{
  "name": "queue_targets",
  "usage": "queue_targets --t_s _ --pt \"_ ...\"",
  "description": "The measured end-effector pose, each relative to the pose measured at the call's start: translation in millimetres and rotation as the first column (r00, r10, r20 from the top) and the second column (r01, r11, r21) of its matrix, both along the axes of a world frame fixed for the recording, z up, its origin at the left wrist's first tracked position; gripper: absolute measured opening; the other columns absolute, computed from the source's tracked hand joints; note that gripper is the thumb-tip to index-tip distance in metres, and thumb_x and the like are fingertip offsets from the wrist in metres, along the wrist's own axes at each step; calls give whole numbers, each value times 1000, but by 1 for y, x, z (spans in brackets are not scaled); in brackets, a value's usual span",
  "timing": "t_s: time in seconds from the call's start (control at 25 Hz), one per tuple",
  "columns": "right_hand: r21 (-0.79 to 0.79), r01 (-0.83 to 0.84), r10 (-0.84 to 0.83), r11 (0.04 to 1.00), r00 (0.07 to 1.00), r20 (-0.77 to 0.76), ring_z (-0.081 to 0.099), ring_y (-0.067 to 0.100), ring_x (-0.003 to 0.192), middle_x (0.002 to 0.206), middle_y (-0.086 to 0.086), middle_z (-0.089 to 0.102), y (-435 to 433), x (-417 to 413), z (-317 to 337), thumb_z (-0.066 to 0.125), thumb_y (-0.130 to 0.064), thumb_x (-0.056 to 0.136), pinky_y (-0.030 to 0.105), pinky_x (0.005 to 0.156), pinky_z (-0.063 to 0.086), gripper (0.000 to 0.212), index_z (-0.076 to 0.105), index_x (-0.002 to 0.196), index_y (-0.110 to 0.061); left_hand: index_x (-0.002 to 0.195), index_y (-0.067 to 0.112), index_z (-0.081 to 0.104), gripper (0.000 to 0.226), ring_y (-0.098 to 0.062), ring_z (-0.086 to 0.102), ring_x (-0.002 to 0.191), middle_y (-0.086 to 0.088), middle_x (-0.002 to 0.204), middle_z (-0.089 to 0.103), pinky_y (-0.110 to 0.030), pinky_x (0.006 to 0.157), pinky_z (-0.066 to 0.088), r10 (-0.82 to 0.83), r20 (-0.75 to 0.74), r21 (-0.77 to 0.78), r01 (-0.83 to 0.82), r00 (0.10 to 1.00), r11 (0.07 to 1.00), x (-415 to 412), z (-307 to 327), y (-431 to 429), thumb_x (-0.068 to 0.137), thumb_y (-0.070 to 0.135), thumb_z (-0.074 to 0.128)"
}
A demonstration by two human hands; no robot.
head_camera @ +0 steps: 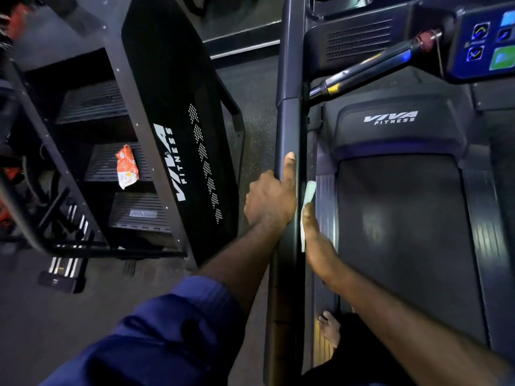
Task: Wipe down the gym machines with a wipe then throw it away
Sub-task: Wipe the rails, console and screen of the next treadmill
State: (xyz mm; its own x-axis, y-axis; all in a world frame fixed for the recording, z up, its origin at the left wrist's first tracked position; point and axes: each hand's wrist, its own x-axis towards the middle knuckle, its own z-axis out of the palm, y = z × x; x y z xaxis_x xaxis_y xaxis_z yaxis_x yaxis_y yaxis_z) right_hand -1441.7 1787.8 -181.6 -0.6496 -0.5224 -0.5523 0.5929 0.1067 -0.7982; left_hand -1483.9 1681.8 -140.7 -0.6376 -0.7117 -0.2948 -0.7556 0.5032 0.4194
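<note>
The left hand [269,199] grips the rail [289,129]; the right hand [317,238] presses the wipe [309,192] flat against its inner side. The rail runs straight ahead, away from both.

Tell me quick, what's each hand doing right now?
Left hand: closed around the treadmill side rail, thumb laid along it.
Right hand: open, flat fingers pressing the white wipe against the rail's inner side.
</note>
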Motion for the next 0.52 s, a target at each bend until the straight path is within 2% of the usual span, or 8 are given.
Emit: queue_targets --t_s 0.04,0.12,0.24,0.32,0.4,0.44,0.48,0.52 --pt "24 2 0 1000 997 -78 11 9 159 174 -3 13 -3 -8 -4 16 -89 87 38 131 11 103 16 167 -24 111 18 69 104 -33 67 100 -8 109 70 -54 92 55 5 9 3 -5 1000 1000 0 0 0 81 99 11" --pt "2 12 -11 1000 985 -171 13 12 160 174 -2 12 -20 -53 -14 20 -91 87 44 131 13 102 14 167 -27 110 18 69 99 -31 65 98 -7 108 68 -52 92 55 10 29 -4 -10 1000 1000 0 2 0 84 97 16" --pt "76 50 -46 996 997 -61 18 14 159 174 0 16 -30 -85 -19 17 -85 94 48 131 12 93 17 167 -26 99 19 69 103 -26 67 89 -3 97 70 -50 85 58 7 -5 2 -7 1000 1000 -2 6 2 79 101 11" --pt "84 40 -44 996 998 45 17 17 159 173 4 16 -13 -41 -11 16 -66 105 38 130 13 79 19 166 -18 96 20 69 107 -28 68 89 -4 96 72 -52 85 58 27 7 10 -27 1000 1000 -2 3 2 73 105 7" --pt "41 -9 5 999 996 93 10 11 159 173 -2 7 8 14 2 18 -53 109 17 122 10 69 12 167 -18 97 20 69 109 -31 68 91 -6 98 72 -53 86 58 41 7 -4 -41 999 999 -1 2 2 71 107 7" --pt "18 20 -21 1000 997 73 6 5 158 173 -5 2 13 26 7 20 -50 110 12 118 6 66 7 167 -19 95 20 68 108 -31 68 90 -6 96 72 -52 85 58 43 3 -1 -43 999 999 -1 3 2 72 106 8" --pt "-4 38 -38 999 999 10 1 2 157 174 -8 -2 11 23 4 22 -52 110 13 121 1 67 4 167 -21 93 19 68 107 -31 68 89 -6 95 72 -52 84 58 38 2 5 -38 999 999 -1 4 1 73 106 9" --pt "-20 15 -16 1000 998 -53 -2 1 157 174 -10 -4 7 10 3 23 -58 109 21 126 -3 71 2 167 -23 92 19 68 106 -31 68 88 -6 94 72 -51 84 58 34 9 10 -34 999 999 -1 6 1 73 105 10"
